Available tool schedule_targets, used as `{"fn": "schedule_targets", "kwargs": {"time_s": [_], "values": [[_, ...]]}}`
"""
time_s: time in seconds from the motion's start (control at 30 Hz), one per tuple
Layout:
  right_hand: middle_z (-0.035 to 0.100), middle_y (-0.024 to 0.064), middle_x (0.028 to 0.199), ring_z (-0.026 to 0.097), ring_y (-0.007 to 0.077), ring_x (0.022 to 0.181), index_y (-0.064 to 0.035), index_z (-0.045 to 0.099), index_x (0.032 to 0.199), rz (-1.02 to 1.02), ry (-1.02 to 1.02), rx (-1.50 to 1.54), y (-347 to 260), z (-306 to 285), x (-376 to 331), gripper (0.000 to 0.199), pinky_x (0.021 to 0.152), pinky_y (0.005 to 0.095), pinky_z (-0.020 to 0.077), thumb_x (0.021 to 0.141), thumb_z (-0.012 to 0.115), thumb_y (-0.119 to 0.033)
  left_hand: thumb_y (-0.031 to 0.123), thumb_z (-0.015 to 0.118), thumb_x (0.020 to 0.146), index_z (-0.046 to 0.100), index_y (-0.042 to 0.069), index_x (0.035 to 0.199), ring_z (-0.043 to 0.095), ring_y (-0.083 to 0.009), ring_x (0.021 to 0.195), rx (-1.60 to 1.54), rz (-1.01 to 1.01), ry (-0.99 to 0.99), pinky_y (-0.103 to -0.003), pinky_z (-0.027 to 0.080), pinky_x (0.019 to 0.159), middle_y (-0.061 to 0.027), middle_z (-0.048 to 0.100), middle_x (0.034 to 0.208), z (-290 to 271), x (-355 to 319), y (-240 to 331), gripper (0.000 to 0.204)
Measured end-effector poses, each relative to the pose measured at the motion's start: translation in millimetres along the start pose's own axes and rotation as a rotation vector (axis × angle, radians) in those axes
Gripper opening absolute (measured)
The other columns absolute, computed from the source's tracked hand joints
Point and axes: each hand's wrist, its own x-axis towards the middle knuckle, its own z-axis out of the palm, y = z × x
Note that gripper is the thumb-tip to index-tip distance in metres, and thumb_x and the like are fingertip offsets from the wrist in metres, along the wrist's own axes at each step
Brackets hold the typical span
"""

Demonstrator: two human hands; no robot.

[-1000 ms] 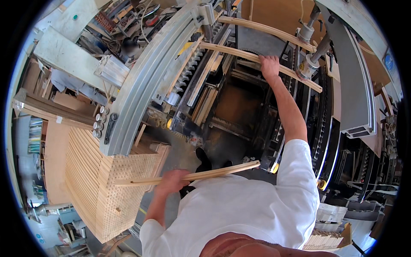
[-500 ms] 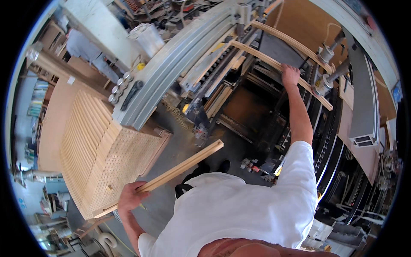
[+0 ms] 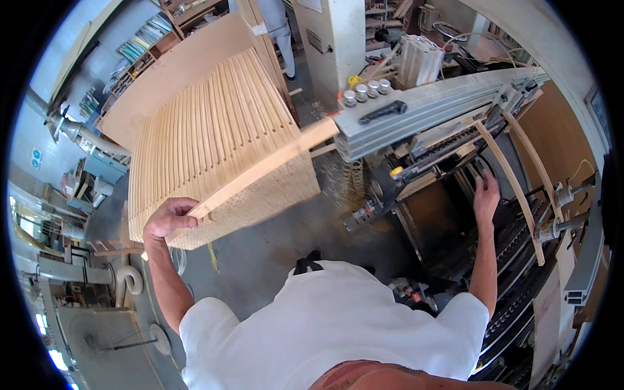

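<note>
My left hand [image 3: 170,218] grips one end of a long pale wooden strip [image 3: 266,170], thumb and fingers closed round it. The strip slants up and away in front of a large stack of similar strips [image 3: 208,110], its far end close to the corner of a grey metal beam. Over the machine, my right hand [image 3: 486,197] is raised with its fingers apart and nothing in it. Just right of that hand, a wooden strip [image 3: 511,177] lies across the machine, with a second strip [image 3: 534,159] beyond it. Whether the held strip touches the stack, I cannot tell.
The grey metal beam [image 3: 442,120] carries several round metal pieces [image 3: 365,93] and a black handle [image 3: 383,112]. Round metal clamps [image 3: 549,230] stand by the strips on the machine. A coiled hose [image 3: 352,182] hangs below the beam. Another person [image 3: 276,29] stands far behind the stack.
The view has swung left. My right hand has let go of the strip on the machine and drawn back from it. My left hand has raised its strip in front of the stack.
</note>
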Motion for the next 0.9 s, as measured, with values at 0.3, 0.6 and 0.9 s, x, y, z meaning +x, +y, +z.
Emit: {"fn": "schedule_targets", "kwargs": {"time_s": [0.3,0.6,0.9], "values": [[0.069,0.0138,0.097,0.066,0.0215,0.081,0.0005,0.067,0.112,0.082,-0.120,0.054,-101,45,-135,0.022,0.075,0.0311,0.0533,0.092,0.067,-0.008,0.019,0.077,0.084,0.065,-0.004,0.110,0.064,-0.0142,0.073,-0.021,0.288,0.206,-0.026,0.052,0.067,-0.0074,0.068,0.082,-156,65,-11,0.037],[0.070,0.0146,0.099,0.069,0.0240,0.085,-0.0011,0.069,0.110,0.355,-0.320,0.058,-160,83,-241,0.025,0.077,0.0336,0.0541,0.087,0.069,-0.010,0.035,0.071,0.075,0.070,-0.010,0.080,0.066,-0.0224,0.065,0.490,0.101,0.812,-0.034,0.051,0.060,-0.0149,0.067,0.070,-211,275,-34,0.045],[0.070,0.0180,0.104,0.070,0.0273,0.088,0.0002,0.067,0.115,0.555,-0.315,0.013,-181,59,-344,0.030,0.080,0.0356,0.0541,0.088,0.069,-0.013,0.052,0.064,0.080,0.072,-0.009,0.094,0.071,-0.0361,0.094,0.810,0.055,0.700,-0.041,0.054,0.086,-0.0265,0.072,0.091,-165,370,1,0.062]]}}
